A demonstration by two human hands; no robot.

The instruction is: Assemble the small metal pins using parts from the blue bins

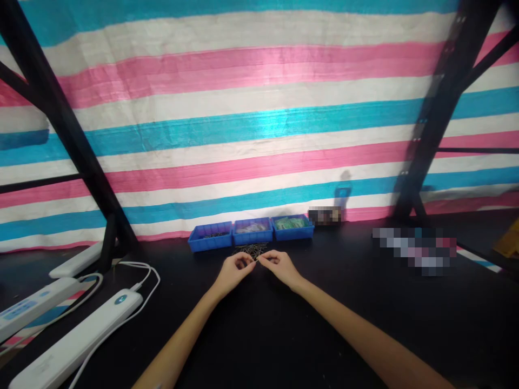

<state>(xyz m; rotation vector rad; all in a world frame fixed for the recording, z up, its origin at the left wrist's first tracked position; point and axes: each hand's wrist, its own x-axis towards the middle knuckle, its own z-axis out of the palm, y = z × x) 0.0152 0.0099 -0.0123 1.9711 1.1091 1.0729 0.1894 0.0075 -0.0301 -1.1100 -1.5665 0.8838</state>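
My left hand [238, 270] and my right hand [280, 266] meet almost fingertip to fingertip low over the black table. Thumb and forefinger of each are pinched together. Whatever lies in the pinches is too small to make out. Just behind my fingers lies a pile of thin, dark metal pieces [252, 250], like screws or pins. Beyond it three blue bins stand side by side. Dark small pieces are in the left bin [198, 246], clear or whitish ones in the middle bin [253, 237], and green ones in the right bin [294, 234].
White power strips [77, 346] with a looping white cable [156, 281] lie at the left. Dark metal posts [73, 129] rise on both sides before a striped tarp [259, 124]. Blurred-out items [417, 248] lie at the right, and another [325, 215] beside the bins.
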